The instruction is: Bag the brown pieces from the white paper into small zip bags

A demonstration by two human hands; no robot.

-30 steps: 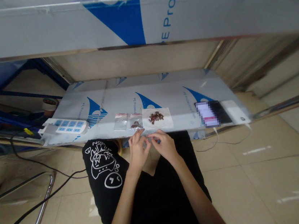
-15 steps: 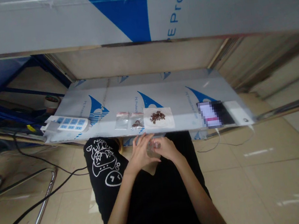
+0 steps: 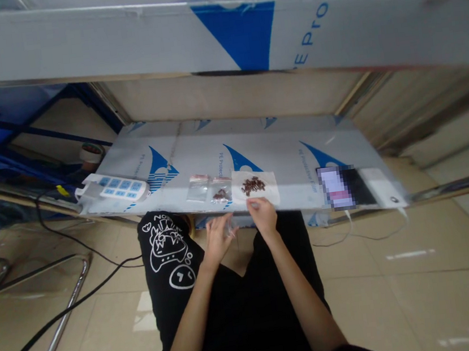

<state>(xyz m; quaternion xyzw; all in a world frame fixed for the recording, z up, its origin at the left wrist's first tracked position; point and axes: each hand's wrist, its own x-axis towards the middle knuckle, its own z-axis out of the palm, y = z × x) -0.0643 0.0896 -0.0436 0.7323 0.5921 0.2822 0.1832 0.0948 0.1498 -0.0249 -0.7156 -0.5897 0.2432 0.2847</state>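
My left hand [image 3: 219, 239] is closed on a small clear plastic bag [image 3: 231, 230] just off the near edge of the shelf. Close by, my right hand [image 3: 263, 217] has its fingers pinched together at the near edge of a square white paper [image 3: 272, 192]. Whatever lies between those fingertips, if anything, is too small to tell. On the paper is a pile of small, dark brown, elongated pieces [image 3: 253, 185]. Left of it lie a zip bag [image 3: 221, 191] with some brown pieces inside and another zip bag [image 3: 197, 188] that looks flat.
A white power strip [image 3: 122, 187] lies at the shelf's left end. To the right are a phone [image 3: 337, 188] with a blurred screen and a white device [image 3: 380, 187], both with cables. The film-covered shelf [image 3: 273, 142] sits below a higher panel [image 3: 116, 47].
My right hand has moved away from the clear bag and up to the paper with the brown pieces. My left hand keeps the bag. The view has shifted slightly.
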